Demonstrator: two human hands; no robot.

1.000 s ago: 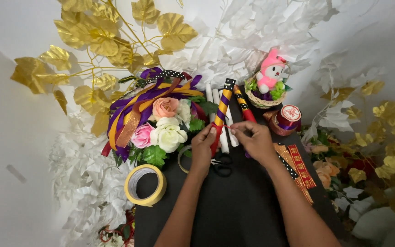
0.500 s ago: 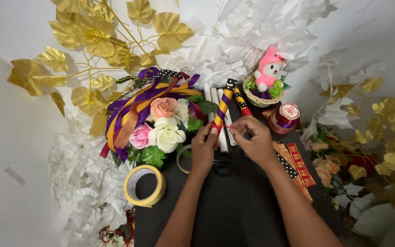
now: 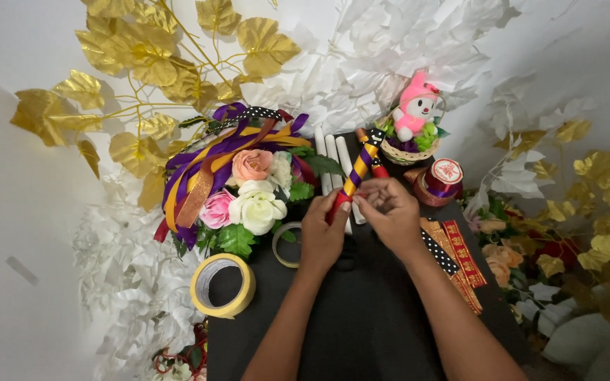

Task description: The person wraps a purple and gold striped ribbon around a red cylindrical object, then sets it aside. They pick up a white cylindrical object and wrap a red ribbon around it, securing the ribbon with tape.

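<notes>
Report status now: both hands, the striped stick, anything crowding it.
Left hand grips ribbon-wrapped gold-and-purple stick at its red end. Right hand pinches beside it. White rolled sticks lie close underneath; flower bouquet alongside.

Bright even light, soft shadows, warped edges (wide lens)

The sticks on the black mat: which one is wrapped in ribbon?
The stick held by both hands, left hand and right hand: purple-and-gold spiral. The white sticks beside it are bare.
</notes>
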